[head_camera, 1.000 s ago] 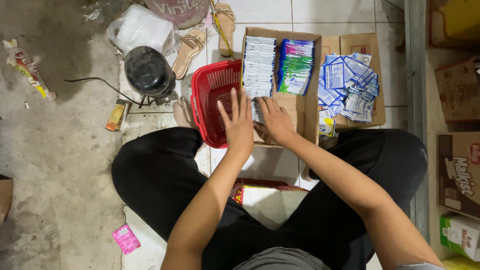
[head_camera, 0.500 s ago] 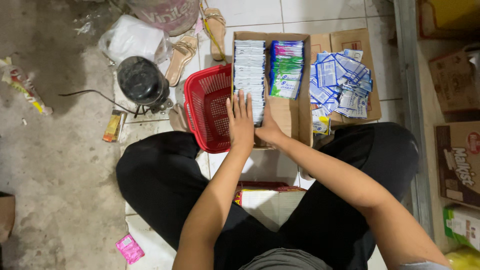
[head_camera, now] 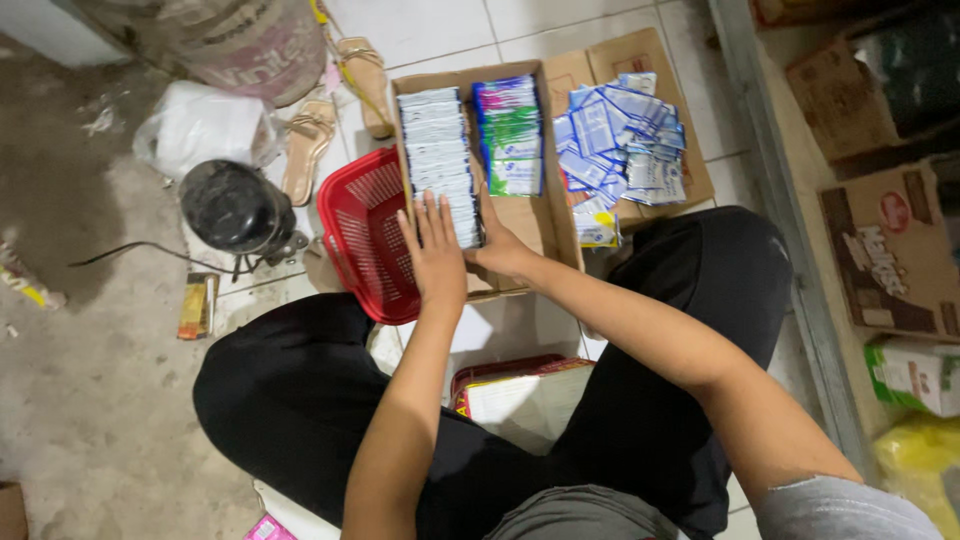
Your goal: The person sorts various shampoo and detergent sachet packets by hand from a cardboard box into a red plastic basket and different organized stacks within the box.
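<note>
Seated cross-legged on a tiled floor, black trousers filling the lower view. Left hand [head_camera: 437, 252] flat, fingers spread wide, pressed against the near end of a row of white sachets [head_camera: 438, 160] standing on edge in an open cardboard box [head_camera: 540, 225]. Right hand [head_camera: 500, 247] just beside it on the row's other side, thumb up against the packets; fingers tucked behind, perhaps curled, cannot tell. Second row of sachets [head_camera: 509, 135], purple, green and blue, alongside in the same box. Loose heap of blue-and-white sachets [head_camera: 618, 140] on a flattened carton to the right. Red plastic basket [head_camera: 365, 235] touching the box's left wall. Black round appliance [head_camera: 232, 205] with a cord further left, beige sandals [head_camera: 308, 148] behind it.
</note>
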